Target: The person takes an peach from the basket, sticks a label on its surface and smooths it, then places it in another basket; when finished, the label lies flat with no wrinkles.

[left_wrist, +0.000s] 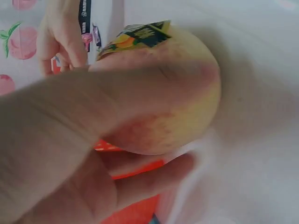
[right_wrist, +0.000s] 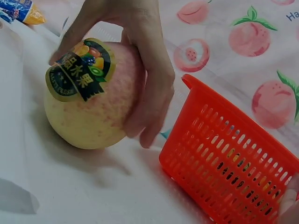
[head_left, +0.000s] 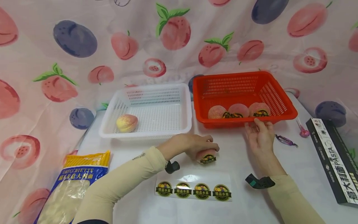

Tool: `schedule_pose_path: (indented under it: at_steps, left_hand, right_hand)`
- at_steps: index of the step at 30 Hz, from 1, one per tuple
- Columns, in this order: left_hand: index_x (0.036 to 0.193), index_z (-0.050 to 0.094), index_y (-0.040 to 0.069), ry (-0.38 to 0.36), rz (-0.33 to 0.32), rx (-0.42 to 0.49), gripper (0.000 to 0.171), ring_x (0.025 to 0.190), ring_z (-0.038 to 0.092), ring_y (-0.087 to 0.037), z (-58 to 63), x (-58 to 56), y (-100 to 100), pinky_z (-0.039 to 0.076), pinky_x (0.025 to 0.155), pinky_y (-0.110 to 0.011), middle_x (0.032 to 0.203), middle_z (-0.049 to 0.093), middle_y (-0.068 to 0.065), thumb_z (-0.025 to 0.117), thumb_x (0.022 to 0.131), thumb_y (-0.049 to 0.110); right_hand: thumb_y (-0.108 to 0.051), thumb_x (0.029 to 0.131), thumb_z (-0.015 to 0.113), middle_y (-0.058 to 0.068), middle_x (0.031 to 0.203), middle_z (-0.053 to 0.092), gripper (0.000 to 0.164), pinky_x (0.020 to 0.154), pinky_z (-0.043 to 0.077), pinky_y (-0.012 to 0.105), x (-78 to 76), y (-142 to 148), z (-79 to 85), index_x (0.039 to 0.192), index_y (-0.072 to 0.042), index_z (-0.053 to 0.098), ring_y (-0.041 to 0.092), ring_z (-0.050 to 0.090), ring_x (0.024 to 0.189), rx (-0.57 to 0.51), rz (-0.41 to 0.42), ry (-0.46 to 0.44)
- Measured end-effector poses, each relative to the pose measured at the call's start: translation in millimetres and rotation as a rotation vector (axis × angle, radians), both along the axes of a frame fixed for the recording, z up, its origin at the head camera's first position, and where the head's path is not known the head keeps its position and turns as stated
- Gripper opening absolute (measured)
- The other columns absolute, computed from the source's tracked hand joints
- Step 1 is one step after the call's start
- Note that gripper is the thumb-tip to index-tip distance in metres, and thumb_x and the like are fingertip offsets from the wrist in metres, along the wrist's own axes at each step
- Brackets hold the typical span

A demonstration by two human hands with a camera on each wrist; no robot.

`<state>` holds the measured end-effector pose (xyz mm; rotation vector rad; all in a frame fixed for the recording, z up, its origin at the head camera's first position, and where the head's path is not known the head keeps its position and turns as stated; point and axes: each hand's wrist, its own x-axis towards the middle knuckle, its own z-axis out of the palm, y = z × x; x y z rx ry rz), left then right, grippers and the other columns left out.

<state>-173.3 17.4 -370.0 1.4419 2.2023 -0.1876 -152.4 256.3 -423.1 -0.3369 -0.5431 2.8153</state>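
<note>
My left hand (head_left: 199, 146) holds a pink-and-yellow peach (head_left: 206, 156) just above the white table, in front of the baskets. A round black-and-gold fruit sticker (right_wrist: 79, 70) is on this peach, and the thumb lies along its side in the left wrist view. My right hand (head_left: 261, 140) is at the front rim of the red basket (head_left: 246, 120), its thumb against the rim and some fingertips hidden under it. Several peaches (head_left: 238, 110) with stickers lie in that basket. Near the left forearm lies a clear sheet (head_left: 193, 177) with a row of the same stickers.
A white basket (head_left: 145, 134) with one peach (head_left: 127, 123) stands left of the red one. An orecchiette bag (head_left: 75, 183) lies at front left. On the right are a wrapped candy (head_left: 286, 140), a lollipop (head_left: 304, 132) and a black pasta box (head_left: 332, 158).
</note>
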Motion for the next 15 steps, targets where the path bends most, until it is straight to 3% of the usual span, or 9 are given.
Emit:
schedule_pose_path:
  at_steps: [5,8,11,15]
  left_hand:
    - [0.125,0.039,0.028,0.02,-0.11,0.087,0.067,0.102,0.046,-0.01,-4.4,-4.1,1,0.039,0.089,-0.023,0.123,0.042,0.005,0.073,0.068,0.025]
    - [0.125,0.042,0.023,-0.005,-0.143,0.168,0.062,0.102,0.045,-0.007,-1.9,-8.1,1,0.038,0.09,-0.021,0.118,0.046,0.007,0.07,0.069,0.028]
    - [0.125,0.043,0.022,-0.054,-0.128,0.249,0.06,0.105,0.043,-0.004,8.4,-13.5,0,0.037,0.092,-0.019,0.119,0.047,0.01,0.067,0.07,0.025]
    - [0.124,0.044,0.026,-0.09,-0.068,0.325,0.06,0.104,0.041,-0.001,32.0,-24.2,-2,0.037,0.092,-0.019,0.118,0.046,0.015,0.069,0.069,0.026]
  right_hand:
    - [0.004,0.084,0.052,0.0,0.141,0.029,0.05,0.097,0.04,0.038,-2.0,1,-0.5,0.123,-0.02,0.031,0.02,0.028,0.131,-0.02,-0.006,0.01]
    - [0.005,0.084,0.052,-0.001,0.141,0.028,0.052,0.099,0.038,0.038,-1.2,1,-1.9,0.125,-0.02,0.031,0.02,0.028,0.131,-0.016,-0.015,0.006]
    - [0.005,0.083,0.053,0.0,0.141,0.028,0.052,0.098,0.039,0.038,-0.8,1,-3.0,0.124,-0.02,0.031,0.02,0.03,0.131,0.008,-0.02,0.009]
    - [0.004,0.084,0.052,0.001,0.142,0.027,0.055,0.096,0.041,0.038,-0.5,2,-3.8,0.126,-0.022,0.029,0.021,0.031,0.131,0.03,-0.018,0.021]
